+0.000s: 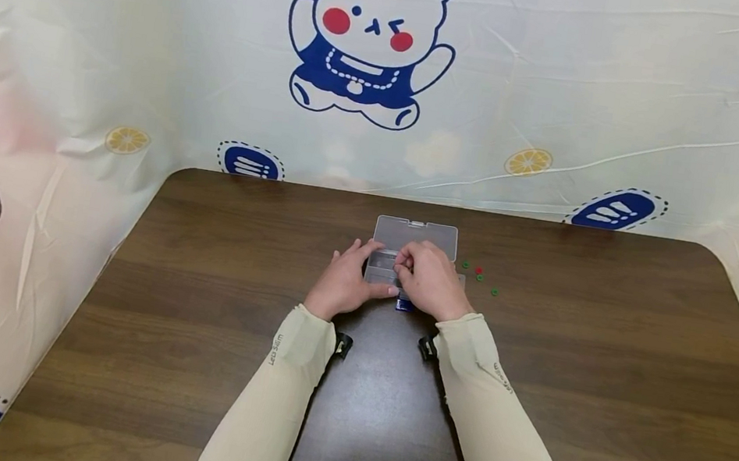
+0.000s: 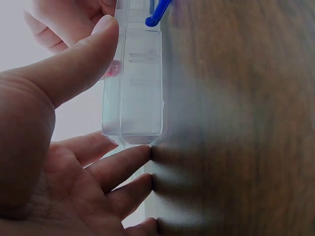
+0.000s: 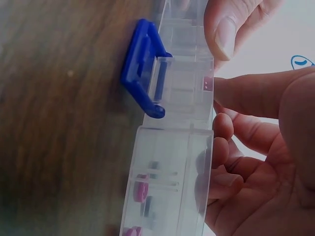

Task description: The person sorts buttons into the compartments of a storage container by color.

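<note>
A clear plastic compartment box [image 1: 382, 261] lies on the table with its lid [image 1: 416, 234] raised at the back. My left hand [image 1: 346, 281] holds its left end, the thumb along the front rim and the fingers at the far left corner. Over the compartments, my right hand [image 1: 432, 277] pinches a small red button [image 3: 208, 83], which shows at the thumb tip through the clear wall. On the front side a blue latch [image 3: 138, 69] hangs unfastened. Pink buttons [image 3: 141, 189] sit inside the box's right part.
Right of the box, several small green buttons [image 1: 494, 291] and a red one [image 1: 478, 270] lie loose on the brown wooden table [image 1: 607, 358]. A printed cloth [image 1: 540, 73] with cartoon figures hangs behind the table and along its sides.
</note>
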Demonstrator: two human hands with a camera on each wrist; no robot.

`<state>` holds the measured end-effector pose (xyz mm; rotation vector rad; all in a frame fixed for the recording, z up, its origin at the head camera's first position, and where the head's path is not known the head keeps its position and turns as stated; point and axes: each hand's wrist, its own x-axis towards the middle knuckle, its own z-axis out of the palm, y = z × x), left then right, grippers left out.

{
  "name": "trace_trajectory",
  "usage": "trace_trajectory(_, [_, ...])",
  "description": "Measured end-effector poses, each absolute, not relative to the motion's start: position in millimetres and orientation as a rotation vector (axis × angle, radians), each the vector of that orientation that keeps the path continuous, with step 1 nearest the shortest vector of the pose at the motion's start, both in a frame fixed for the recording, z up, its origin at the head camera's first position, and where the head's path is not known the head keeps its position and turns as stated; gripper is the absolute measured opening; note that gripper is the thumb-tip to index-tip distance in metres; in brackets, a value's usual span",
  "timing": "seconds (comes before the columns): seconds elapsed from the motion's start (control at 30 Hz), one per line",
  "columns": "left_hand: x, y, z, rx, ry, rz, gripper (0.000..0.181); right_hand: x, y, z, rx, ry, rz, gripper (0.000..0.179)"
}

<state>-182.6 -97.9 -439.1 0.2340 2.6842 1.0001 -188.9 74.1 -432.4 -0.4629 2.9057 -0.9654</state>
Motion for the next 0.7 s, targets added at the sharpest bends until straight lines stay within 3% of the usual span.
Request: trace_trajectory(0.7, [-182.7, -98.1, -439.3, 0.228, 2.689, 1.000, 0.079, -187.0, 79.2, -430.3, -0.478, 2.885, -1.032, 0.004])
